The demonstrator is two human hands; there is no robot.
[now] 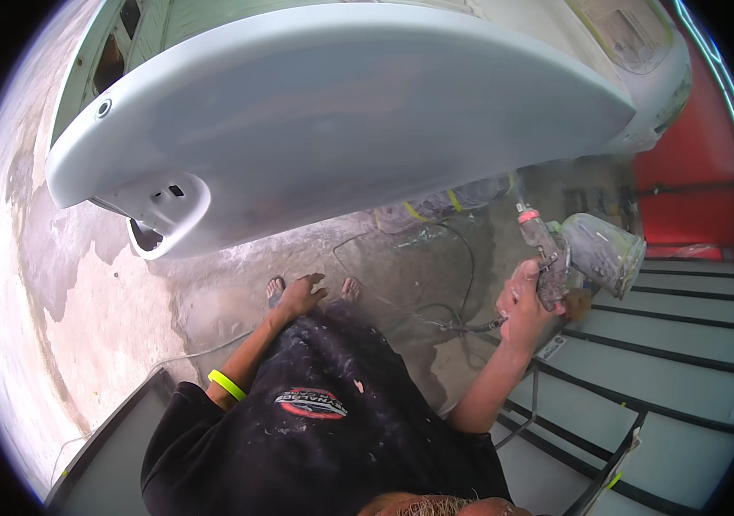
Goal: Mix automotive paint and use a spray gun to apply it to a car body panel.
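My right hand (pixel 522 308) is wrapped round the handle of a paint spray gun (pixel 547 254), whose nozzle points away from me toward the lower edge of a vehicle body panel (pixel 341 112). A paint-smeared cup (pixel 605 251) is attached at the gun's right side. Faint mist hangs near the nozzle. The large curved panel is pale white with a greyer middle; a recessed opening (pixel 160 206) lies at its left end. Down by my dark shirt, my left hand (pixel 300 297) hangs free, fingers stretched out and holding nothing.
An air hose (pixel 461 325) runs from the gun and loops over the stained concrete floor (pixel 117 301). Pale panels with dark bars (pixel 676 344) stand at the right, close to my right arm. Beneath the vehicle lies a plastic-wrapped bundle with yellow tape (pixel 436 205). A red surface (pixel 685 198) is at far right.
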